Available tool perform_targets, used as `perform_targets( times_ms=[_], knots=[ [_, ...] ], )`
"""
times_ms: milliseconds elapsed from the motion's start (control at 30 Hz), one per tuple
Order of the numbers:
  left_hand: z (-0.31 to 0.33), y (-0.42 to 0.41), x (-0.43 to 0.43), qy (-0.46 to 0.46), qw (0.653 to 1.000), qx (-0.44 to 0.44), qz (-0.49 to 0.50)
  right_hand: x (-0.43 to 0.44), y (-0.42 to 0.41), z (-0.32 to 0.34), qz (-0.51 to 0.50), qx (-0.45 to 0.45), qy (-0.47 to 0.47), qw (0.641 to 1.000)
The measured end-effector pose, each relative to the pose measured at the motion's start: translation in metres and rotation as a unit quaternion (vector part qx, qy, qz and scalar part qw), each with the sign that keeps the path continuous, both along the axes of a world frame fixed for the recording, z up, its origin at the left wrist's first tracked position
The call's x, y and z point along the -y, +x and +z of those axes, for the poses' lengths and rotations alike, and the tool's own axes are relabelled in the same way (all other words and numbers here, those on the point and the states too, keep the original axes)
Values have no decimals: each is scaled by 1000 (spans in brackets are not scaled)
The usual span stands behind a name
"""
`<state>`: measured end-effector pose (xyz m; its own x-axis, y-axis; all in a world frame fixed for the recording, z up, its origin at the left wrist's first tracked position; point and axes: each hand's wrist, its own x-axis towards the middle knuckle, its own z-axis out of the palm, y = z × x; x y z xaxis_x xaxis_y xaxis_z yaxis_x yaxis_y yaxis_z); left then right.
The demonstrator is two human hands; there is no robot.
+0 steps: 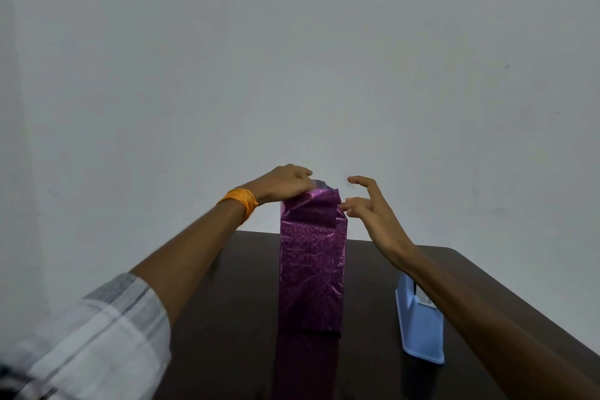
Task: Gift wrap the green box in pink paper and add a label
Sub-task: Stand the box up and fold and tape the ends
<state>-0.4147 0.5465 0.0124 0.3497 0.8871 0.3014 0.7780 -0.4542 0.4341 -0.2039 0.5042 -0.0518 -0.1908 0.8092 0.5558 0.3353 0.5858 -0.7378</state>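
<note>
A tall box wrapped in shiny pink paper [311, 266] stands upright in the middle of the dark table [227, 318]. The green box itself is hidden under the paper. My left hand [285, 183] lies over the top left of the box and pinches the loose paper at its upper end. My right hand [370, 208] hovers at the top right corner with fingers spread and lightly bent, its fingertips at the paper's edge. No label shows.
A light blue tape dispenser [418, 325] stands on the table to the right of the box, under my right forearm. The table's far edge runs just behind the box, with a plain wall beyond.
</note>
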Motion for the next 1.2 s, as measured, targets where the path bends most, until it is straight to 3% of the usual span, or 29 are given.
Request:
perform_targets(
  times_ms=[67,267,633,800,933,1033,1100,1200],
  knots=[
    [1,11,-10,-7,998,-60,-1,0,1,-1,-2,-8,3,1000],
    [-8,22,-31,55,996,-30,58,-6,10,-11,9,-11,4,1000],
    [1,18,-39,155,987,-4,-33,-9,4,-9,28,-7,23,999],
    [-7,32,-41,216,974,-12,69,-9,9,-14,19,-3,13,1000],
    [-13,25,-45,217,964,98,118,-9,11,-12,18,4,9,1000],
    [-2,3,-30,156,967,174,103,-8,8,-9,19,5,10,1000],
    [4,-12,-11,23,973,222,65,-8,5,-7,15,2,11,1000],
    [-3,-26,8,-188,953,235,45,-11,1,-4,2,3,13,1000]
  ],
)
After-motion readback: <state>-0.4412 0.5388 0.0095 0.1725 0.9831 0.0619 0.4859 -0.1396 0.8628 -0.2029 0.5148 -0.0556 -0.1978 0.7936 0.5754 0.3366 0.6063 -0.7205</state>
